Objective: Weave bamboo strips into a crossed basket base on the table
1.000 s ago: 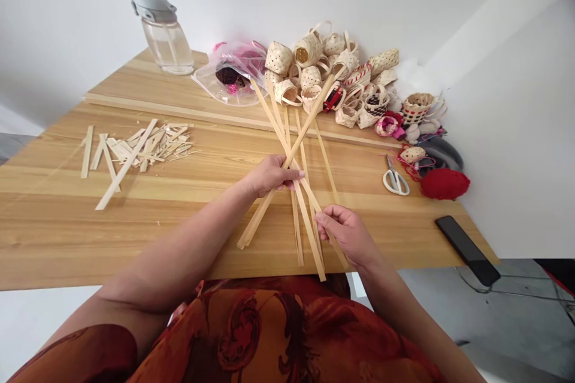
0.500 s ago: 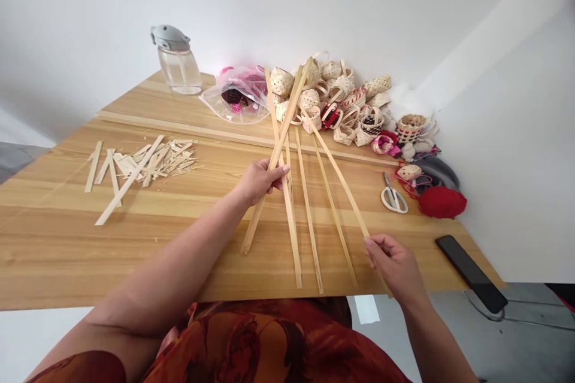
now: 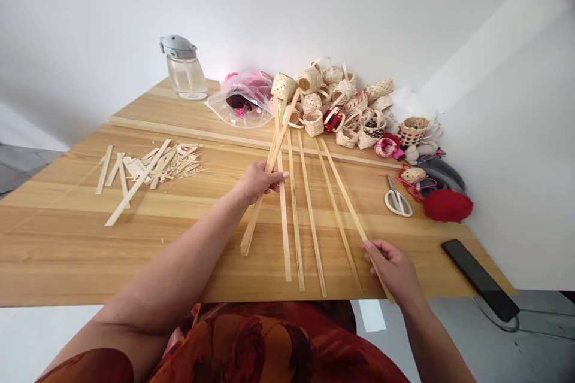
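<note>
My left hand (image 3: 262,182) is closed around a bundle of bamboo strips (image 3: 284,125), held at a slant over the table with the lower ends near the front. In my right hand (image 3: 390,264), thumb and fingers pinch the lower part of a single bamboo strip (image 3: 344,191), the rightmost one. Between the hands several loose strips (image 3: 311,215) lie side by side on the wooden table (image 3: 197,269), fanned slightly apart and running away from me. One of them (image 3: 284,233) passes close by my left thumb.
Small woven baskets (image 3: 313,124) are heaped at the back, beside a plastic bag (image 3: 242,102) and a water bottle (image 3: 185,75). Bamboo scraps (image 3: 171,161) lie left. Scissors (image 3: 398,198), red yarn (image 3: 448,205) and a phone (image 3: 480,278) are on the right. A long strip (image 3: 215,136) crosses behind.
The far end of the right-hand strip has swung down and right, away from the baskets. The bundle in my left hand has dipped at its far end. A strip beside it has shifted left.
</note>
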